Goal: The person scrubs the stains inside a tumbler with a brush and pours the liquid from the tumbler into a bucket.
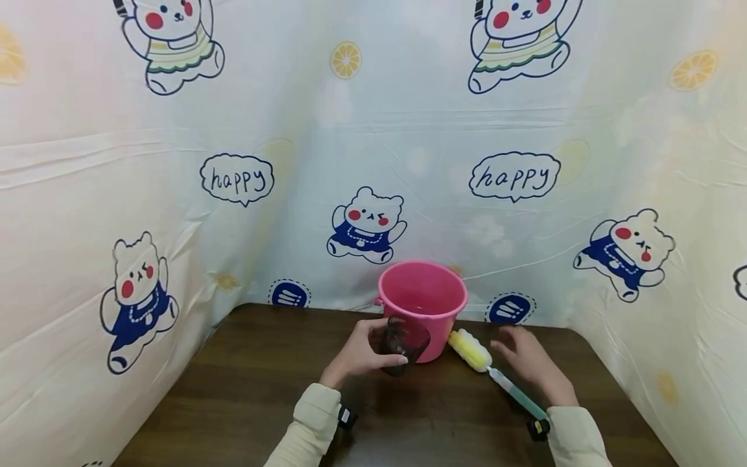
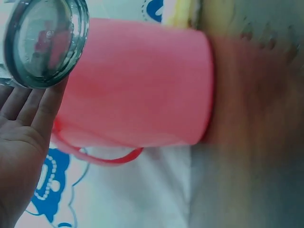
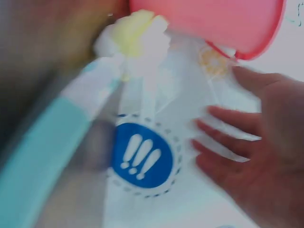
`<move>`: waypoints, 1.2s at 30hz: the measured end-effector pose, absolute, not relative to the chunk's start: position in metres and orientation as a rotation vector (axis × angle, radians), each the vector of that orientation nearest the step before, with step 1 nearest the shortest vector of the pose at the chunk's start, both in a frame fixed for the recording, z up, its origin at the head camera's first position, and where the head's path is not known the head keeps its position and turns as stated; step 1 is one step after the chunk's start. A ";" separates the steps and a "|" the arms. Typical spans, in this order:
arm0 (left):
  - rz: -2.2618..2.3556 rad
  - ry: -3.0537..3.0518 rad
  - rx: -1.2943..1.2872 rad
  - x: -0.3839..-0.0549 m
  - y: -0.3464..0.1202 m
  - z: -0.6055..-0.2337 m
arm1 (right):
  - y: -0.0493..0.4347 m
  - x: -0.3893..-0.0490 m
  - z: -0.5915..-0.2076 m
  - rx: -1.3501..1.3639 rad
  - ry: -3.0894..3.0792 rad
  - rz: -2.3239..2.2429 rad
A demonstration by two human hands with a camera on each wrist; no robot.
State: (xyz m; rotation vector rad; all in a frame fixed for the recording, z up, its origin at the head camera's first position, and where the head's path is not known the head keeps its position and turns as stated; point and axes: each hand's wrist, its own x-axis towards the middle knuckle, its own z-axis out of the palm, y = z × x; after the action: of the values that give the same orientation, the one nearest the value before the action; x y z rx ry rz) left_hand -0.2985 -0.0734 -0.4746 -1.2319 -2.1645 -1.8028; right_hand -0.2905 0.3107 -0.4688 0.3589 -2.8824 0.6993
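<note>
In the head view my left hand [image 1: 360, 352] grips a clear, dark-looking glass [image 1: 401, 347], thumb on the near side, just in front of the pink bucket [image 1: 423, 311]. The left wrist view shows one round end of the glass [image 2: 47, 42] close up, with fingers running beneath it. My right hand [image 1: 533, 363] hovers above the table with fingers apart and holds nothing. Beside it lies a sponge bottle brush [image 1: 513, 389], with a yellow and white head and a teal handle. The right wrist view is blurred, with the brush handle [image 3: 47, 152] left of the hand.
The brown wooden table [image 1: 245, 389] has rounded back corners. Behind and on both sides hangs a pale curtain [image 1: 373, 149] printed with cartoon bears. The bucket's handle [image 2: 109, 159] hangs at its side. Water drops [image 2: 270, 40] show on the tabletop.
</note>
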 end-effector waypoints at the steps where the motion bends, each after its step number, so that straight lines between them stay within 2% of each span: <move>1: -1.789 -2.161 -1.241 -0.299 -0.076 -0.472 | 0.307 -0.294 -0.466 0.394 -2.809 0.713; 8: -1.665 -2.174 -1.283 -0.304 -0.086 -0.440 | 0.272 -0.315 -0.445 0.663 -2.552 0.835; 15: -1.581 -2.286 -1.193 -0.311 -0.091 -0.414 | 0.253 -0.335 -0.445 0.866 -2.503 0.793; 27: -1.466 -2.300 -1.164 -0.339 -0.094 -0.387 | 0.247 -0.348 -0.442 1.093 -2.382 0.731; 36: -1.480 -2.368 -1.109 -0.355 -0.092 -0.383 | 0.248 -0.351 -0.442 1.139 -2.356 0.693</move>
State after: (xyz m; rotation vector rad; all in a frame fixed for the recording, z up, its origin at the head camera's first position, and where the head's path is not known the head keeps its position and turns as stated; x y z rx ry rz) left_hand -0.3548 -0.0920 -0.3832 -1.1086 -2.3681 -1.4803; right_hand -0.3515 0.2478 -0.4418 1.1391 -2.3558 0.6932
